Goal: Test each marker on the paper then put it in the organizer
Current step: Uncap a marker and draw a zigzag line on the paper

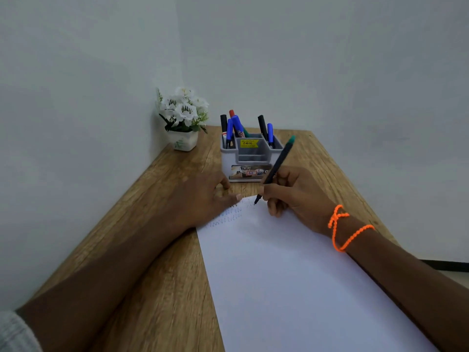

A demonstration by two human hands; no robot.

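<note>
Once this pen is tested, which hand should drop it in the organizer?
Right. The right hand already holds the pen, just in front of the organizer. The left hand lies flat, pinning the paper.

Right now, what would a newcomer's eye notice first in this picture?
Probably the bright orange beaded bracelet on the right wrist, then the right hand pressing a green-capped pen to the white paper. Behind stands the grey organizer of markers, with white flowers at the corner.
</note>
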